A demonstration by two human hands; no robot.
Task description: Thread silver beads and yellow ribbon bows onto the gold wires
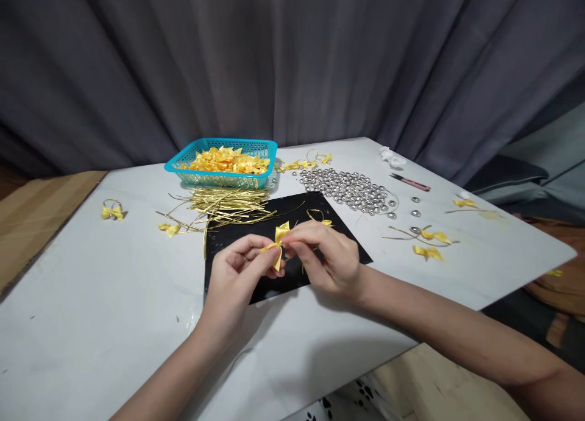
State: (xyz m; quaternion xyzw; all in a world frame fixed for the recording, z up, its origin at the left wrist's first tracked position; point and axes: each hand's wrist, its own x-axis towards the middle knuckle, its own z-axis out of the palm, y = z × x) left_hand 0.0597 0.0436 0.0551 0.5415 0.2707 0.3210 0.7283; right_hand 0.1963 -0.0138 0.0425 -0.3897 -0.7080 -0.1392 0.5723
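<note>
Over a black mat [265, 293], a yellow ribbon bow [282, 231] is held up between both hands. My left hand [240, 265] pinches it from the left between thumb and fingers. My right hand [326, 253] is closed too, its thumb and forefinger pinching at the bow's middle. Whether a thin wire is also in those fingertips is hidden. Just behind my right hand lie a looped gold tie [315, 212] and another bit of yellow ribbon [326, 222]. A bundle of gold ties [228, 201] spreads over the mat's far left edge.
A blue basket [269, 180] full of yellow bows stands at the back. Silver domed pieces [350, 189] lie heaped to its right, near pink-handled snips [410, 181] and crumpled white tissue [392, 158]. Loose bows [428, 253] lie at the right, and a looped bow [112, 211] at the left.
</note>
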